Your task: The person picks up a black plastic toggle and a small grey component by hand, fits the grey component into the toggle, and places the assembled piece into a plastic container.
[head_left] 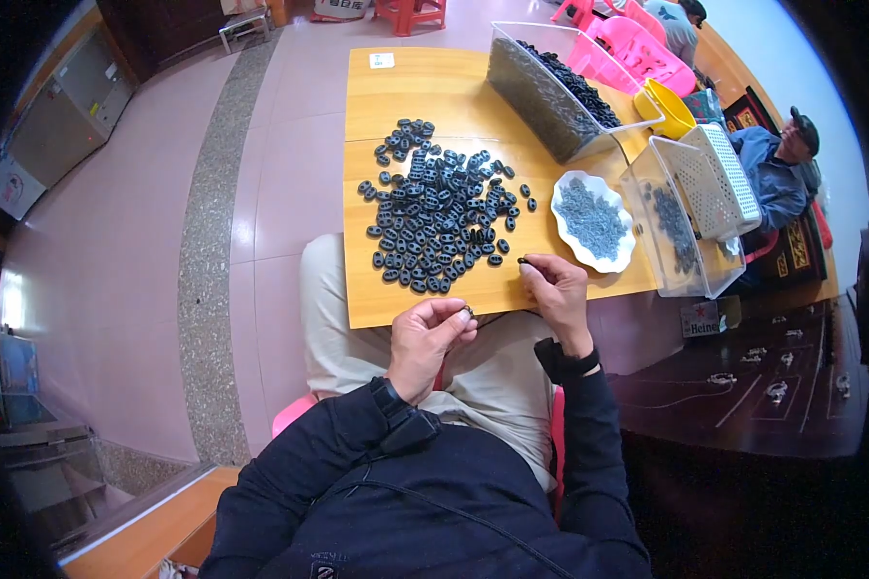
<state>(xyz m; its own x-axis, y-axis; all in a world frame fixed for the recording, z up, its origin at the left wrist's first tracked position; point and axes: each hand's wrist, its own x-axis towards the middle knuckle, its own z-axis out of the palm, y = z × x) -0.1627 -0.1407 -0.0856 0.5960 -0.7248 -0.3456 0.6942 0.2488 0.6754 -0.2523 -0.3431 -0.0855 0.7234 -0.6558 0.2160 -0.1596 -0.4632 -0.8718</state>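
My left hand is closed near the front edge of the wooden table, pinching a small metal piece with a thin dark cord trailing from it. My right hand rests on the table edge and pinches a small black oval part. Just beyond both hands lies a spread of several black oval parts. A white dish of small grey pieces sits to the right of my right hand.
A long clear bin of black parts stands at the back right. A clear box with a white perforated lid, and a yellow container, are at the right edge. Pink chairs and a seated person are beyond; a dark table is to my right.
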